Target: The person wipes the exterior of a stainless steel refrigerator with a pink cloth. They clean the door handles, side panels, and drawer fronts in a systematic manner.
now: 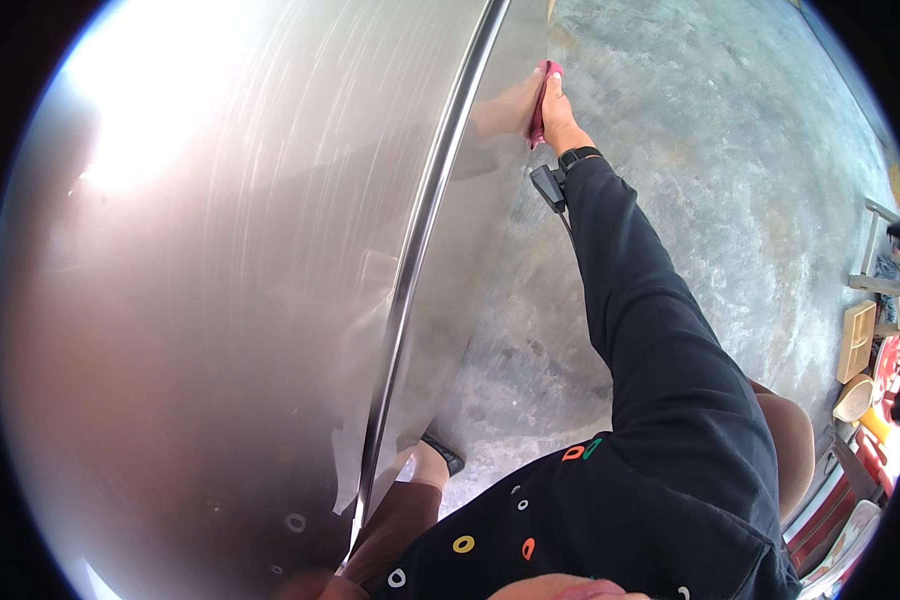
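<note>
With my right arm stretched out, my right hand [559, 112] presses a folded pink cloth [538, 120] flat against the side of a large stainless-steel panel [285, 247]. The hand and cloth are mirrored in the metal beside them. A bright polished metal strip [420, 217] runs lengthwise along the panel, left of the hand. Pale curved streaks mark the broad face. At the bottom rim, a blurred skin-coloured patch [341, 589] shows by the strip's lower end; it may be my left hand or a reflection, and its fingers cannot be made out.
Grey mottled concrete floor [750, 187] spreads right of the panel. My shoe [444, 454] stands close to its base. A wooden divided tray [856, 341], a round pale bowl [854, 397] and a grey frame [876, 283] crowd the right rim. A small cabled device [547, 186] hangs at my wrist.
</note>
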A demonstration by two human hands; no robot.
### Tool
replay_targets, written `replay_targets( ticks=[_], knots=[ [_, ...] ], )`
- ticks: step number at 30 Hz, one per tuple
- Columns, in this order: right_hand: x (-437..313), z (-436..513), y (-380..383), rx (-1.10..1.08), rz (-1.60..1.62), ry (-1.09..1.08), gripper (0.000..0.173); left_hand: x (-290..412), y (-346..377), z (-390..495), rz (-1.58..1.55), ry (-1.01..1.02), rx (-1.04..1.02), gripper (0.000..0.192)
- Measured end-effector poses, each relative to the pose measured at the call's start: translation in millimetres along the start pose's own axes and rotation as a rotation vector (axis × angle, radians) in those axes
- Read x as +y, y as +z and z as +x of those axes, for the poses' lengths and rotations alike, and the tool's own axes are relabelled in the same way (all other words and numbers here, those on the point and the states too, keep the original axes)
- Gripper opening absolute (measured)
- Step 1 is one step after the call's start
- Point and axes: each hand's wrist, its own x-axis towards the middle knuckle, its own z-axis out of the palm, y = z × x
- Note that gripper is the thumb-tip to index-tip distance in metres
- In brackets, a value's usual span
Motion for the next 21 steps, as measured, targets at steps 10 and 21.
replay_targets(
  ticks=[10, 21],
  knots=[
    [115.6, 6.2, -19.3, 0.018, 0.114, 0.093, 0.067, -0.7, -1.9, 4.7, -0.006, 0.009, 0.031, 0.042],
    [322.3, -274.2, -14.9, 0.009, 0.108, 0.232, 0.058, 12.1, -19.9, -2.4, -0.021, 0.06, 0.204, 0.043]
  ],
)
